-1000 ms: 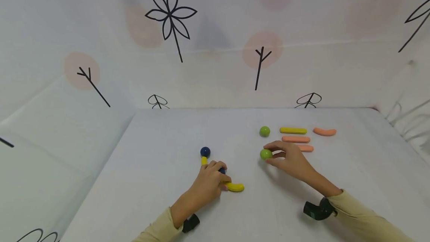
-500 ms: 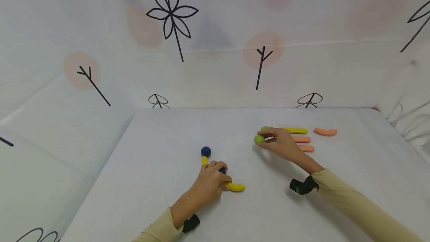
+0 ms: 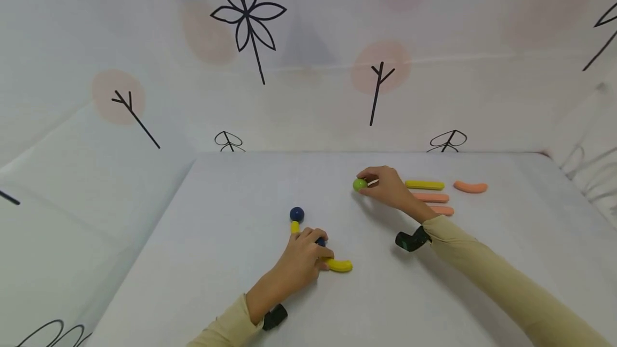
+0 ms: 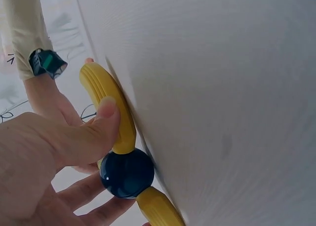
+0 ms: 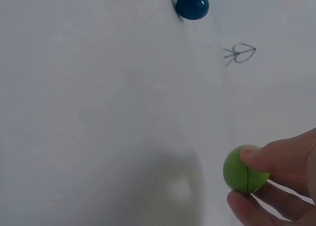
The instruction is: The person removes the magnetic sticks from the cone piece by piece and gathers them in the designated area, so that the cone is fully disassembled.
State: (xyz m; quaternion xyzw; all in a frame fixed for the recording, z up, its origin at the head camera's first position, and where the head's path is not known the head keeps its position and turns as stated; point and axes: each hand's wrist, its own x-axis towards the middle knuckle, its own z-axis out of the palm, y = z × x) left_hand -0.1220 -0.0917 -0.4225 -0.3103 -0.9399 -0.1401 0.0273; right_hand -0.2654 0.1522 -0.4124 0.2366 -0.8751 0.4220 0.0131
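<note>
My left hand (image 3: pixel 301 261) grips a yellow curved rod (image 4: pixel 101 85), thumb pressed along its side and fingers behind. At its end it meets a dark blue ball (image 4: pixel 127 173), and a second yellow rod (image 4: pixel 159 209) joins the ball's other side. In the head view another dark blue ball (image 3: pixel 296 215) sits at the far end of that second rod. My right hand (image 3: pixel 388 189) pinches a light green ball (image 5: pixel 242 169) between thumb and fingers, farther back on the white table. The other green ball is hidden behind this hand.
Right of my right hand lie a straight yellow rod (image 3: pixel 424 185), straight orange rods (image 3: pixel 431 197) and a curved orange rod (image 3: pixel 470 187). White cloth (image 3: pixel 308 106) with plant drawings rises behind the table (image 3: pixel 217 213). Dark cameras (image 3: pixel 409 241) hang at both wrists.
My right hand has carried the green ball back and to the left, now covering the other green ball. The left hand keeps its grip on the yellow curved rod in place.
</note>
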